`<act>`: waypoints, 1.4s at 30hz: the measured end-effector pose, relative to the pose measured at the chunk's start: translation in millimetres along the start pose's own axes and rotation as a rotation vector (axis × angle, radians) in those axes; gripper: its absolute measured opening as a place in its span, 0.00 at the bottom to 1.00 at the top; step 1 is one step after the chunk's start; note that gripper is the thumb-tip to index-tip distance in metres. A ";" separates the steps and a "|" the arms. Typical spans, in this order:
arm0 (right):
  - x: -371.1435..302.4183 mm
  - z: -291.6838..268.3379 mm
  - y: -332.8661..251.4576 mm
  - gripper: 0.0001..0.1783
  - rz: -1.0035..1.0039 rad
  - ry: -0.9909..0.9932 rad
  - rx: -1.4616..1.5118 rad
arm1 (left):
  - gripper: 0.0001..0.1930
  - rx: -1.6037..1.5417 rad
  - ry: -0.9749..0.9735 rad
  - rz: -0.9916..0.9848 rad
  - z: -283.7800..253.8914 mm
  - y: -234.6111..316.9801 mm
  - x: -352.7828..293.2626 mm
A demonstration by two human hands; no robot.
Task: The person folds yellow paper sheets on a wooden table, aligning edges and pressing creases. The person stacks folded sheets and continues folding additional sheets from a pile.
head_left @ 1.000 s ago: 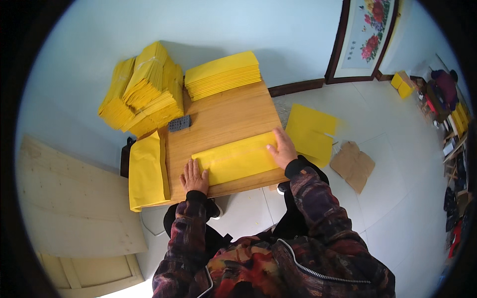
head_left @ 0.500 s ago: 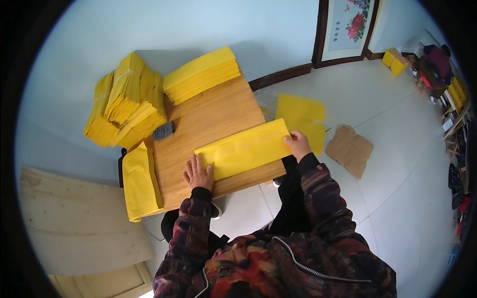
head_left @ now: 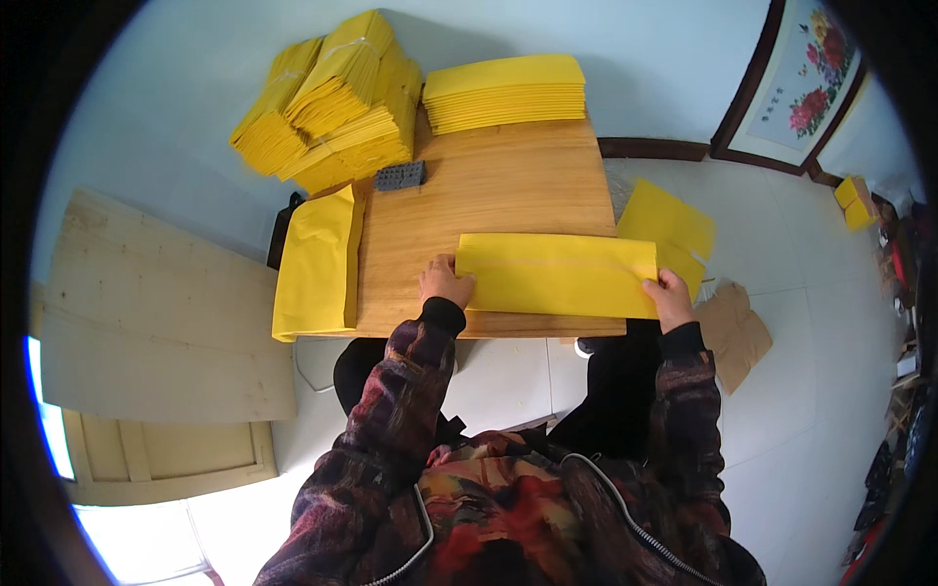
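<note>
A long, folded yellow paper [head_left: 557, 275] lies along the near right edge of the wooden table [head_left: 489, 186]. A faint crease line runs along its length. My left hand [head_left: 447, 283] is closed at its left end, fingers curled at the edge. At the opposite end, my right hand [head_left: 670, 300] pinches the near right corner, thumb on top. The fingers under the paper are partly hidden.
Bundled yellow paper stacks [head_left: 342, 88] and a neat yellow pile [head_left: 505, 93] sit at the back. A dark grey block [head_left: 401, 176] and a crumpled yellow sheet [head_left: 318, 259] are leftward. Another yellow sheet [head_left: 664, 230] and brown cardboard [head_left: 740, 332] lie beyond the right edge.
My left hand has gone from lying spread on the paper to curling at its left end. My right hand still holds the right end. The whole view has turned.
</note>
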State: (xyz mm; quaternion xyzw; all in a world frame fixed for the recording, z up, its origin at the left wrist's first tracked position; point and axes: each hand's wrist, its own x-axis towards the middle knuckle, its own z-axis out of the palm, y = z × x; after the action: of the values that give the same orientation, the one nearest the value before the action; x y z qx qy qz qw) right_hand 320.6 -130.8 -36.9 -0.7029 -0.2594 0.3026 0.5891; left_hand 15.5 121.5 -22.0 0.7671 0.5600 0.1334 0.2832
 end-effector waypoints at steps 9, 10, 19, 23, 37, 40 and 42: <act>-56.4 -9.8 -12.9 0.09 0.002 0.008 0.114 | 0.15 -0.001 -0.086 -0.031 -3.7 2.4 -7.7; -63.1 -9.9 -14.4 0.09 0.011 0.022 0.154 | 0.14 0.023 -0.074 -0.032 -2.4 2.8 -10.6; -113.3 -8.9 -31.6 0.06 -0.036 0.101 0.187 | 0.15 0.124 0.089 0.100 6.6 6.3 -30.5; -136.8 -10.7 -27.8 0.09 0.015 0.124 0.230 | 0.13 0.102 -0.079 0.031 2.4 15.5 -37.8; -193.6 -43.8 -15.5 0.14 0.103 0.194 0.313 | 0.25 -0.577 -0.328 -0.082 13.0 -42.4 -120.9; -196.8 -53.5 -13.4 0.14 0.082 0.123 0.289 | 0.29 -1.032 -0.617 -0.313 31.6 -48.0 -121.1; -200.2 -60.1 -10.7 0.15 0.137 0.136 0.186 | 0.28 -1.264 -0.757 -0.278 44.2 -43.3 -114.8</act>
State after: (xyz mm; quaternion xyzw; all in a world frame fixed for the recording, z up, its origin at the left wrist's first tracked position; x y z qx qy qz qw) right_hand 227.8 -313.7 5.0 -0.6802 -0.1412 0.3164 0.6460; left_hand -34.1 10.8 -69.9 0.3741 0.3329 0.1197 0.8573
